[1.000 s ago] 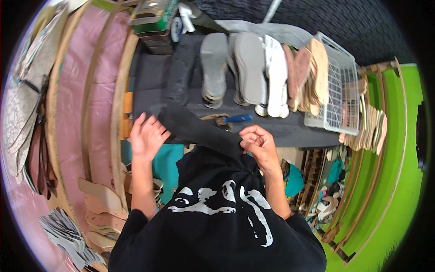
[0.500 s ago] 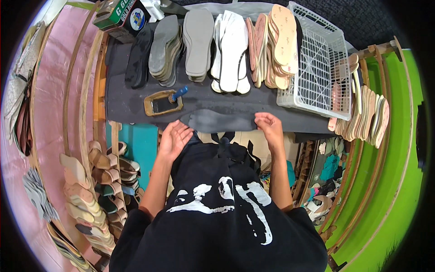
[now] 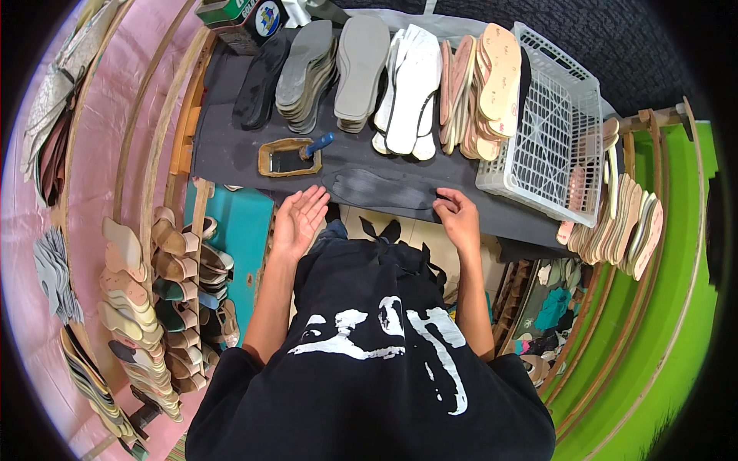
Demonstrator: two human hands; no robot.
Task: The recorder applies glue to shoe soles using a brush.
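A dark grey shoe sole (image 3: pixel 384 190) lies lengthwise along the near edge of the black-covered table. My right hand (image 3: pixel 460 220) has its thumb and index finger curled in a pinch at the sole's right end. My left hand (image 3: pixel 302 221) is open, palm up and fingers stretched out, just off the sole's left end and holding nothing. Behind the sole's left part sits a small tan-rimmed tray (image 3: pixel 267 163) with dark contents. A blue-handled brush-like tool (image 3: pixel 320 144) rests in it, its working end hidden.
Along the table's back stand black soles (image 3: pixel 260 84), grey soles (image 3: pixel 361 65), white pieces (image 3: pixel 413 92) and beige insoles (image 3: pixel 500 84). A white plastic basket (image 3: pixel 550 115) is at the right. Shoe racks (image 3: pixel 181 292) flank the left; more insoles (image 3: pixel 615 219) hang right.
The view has shifted, so the table sits differently in the picture. The sole now looks to be lying farther onto the table. My left hand stays open; my right stays at the sole's end.
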